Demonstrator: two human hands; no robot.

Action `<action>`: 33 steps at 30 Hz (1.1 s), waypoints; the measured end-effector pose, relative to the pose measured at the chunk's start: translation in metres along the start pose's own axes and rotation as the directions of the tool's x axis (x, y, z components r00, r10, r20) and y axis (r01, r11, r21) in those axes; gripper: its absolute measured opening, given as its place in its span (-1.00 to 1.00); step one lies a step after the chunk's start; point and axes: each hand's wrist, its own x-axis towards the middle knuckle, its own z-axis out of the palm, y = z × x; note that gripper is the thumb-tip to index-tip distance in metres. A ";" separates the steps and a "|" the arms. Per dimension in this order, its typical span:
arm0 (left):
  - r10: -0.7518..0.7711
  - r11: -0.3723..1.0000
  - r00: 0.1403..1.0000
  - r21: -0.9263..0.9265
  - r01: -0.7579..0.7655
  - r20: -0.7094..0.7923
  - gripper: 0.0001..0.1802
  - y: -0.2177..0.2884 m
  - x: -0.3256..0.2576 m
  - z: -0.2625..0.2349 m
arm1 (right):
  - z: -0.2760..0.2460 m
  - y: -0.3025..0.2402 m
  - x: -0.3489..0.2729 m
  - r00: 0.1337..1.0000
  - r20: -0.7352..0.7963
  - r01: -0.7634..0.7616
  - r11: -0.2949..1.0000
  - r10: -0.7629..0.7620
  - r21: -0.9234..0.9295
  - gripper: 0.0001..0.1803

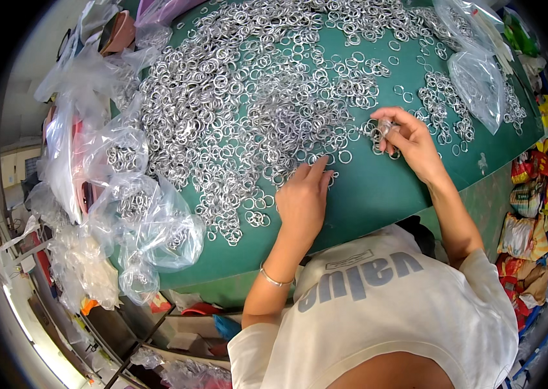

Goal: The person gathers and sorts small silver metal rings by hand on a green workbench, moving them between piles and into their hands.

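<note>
A large heap of silvery metal rings [222, 84] spreads over the green table [371, 188]. My left hand [301, 201] rests at the near edge of the heap, its fingers stretched out and slightly apart. Its fingertips touch a few loose rings, partly hidden beneath them. Farther right, my right hand [415, 146] is raised a little and curled around several metal rings [381, 133], which show between thumb and fingers. A single ring [345, 156] lies on the table between the two hands.
Clear plastic bags [164, 223], some with rings inside, crowd the table's left side. Another clear bag [478, 87] lies at the far right beside smaller clusters of rings [439, 97]. Colourful packages [530, 227] are stacked beyond the right edge. Shelving [183, 324] stands below left.
</note>
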 end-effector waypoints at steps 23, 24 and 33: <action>-0.055 -0.337 0.735 -0.706 0.623 0.676 -0.82 -0.002 0.019 -0.009 | -0.031 0.011 -0.008 0.984 -0.166 0.012 0.949 -0.067 -0.316 -0.90; -0.030 -0.355 0.733 -0.693 0.627 0.679 -0.82 -0.004 0.018 -0.007 | -0.029 0.005 -0.011 0.981 -0.177 -0.005 0.915 -0.072 -0.403 -0.88; 0.210 -0.549 0.811 -0.620 0.560 0.546 -0.76 -0.002 0.009 0.005 | 0.022 -0.013 -0.016 0.949 0.187 0.316 0.787 -0.256 -0.530 -0.66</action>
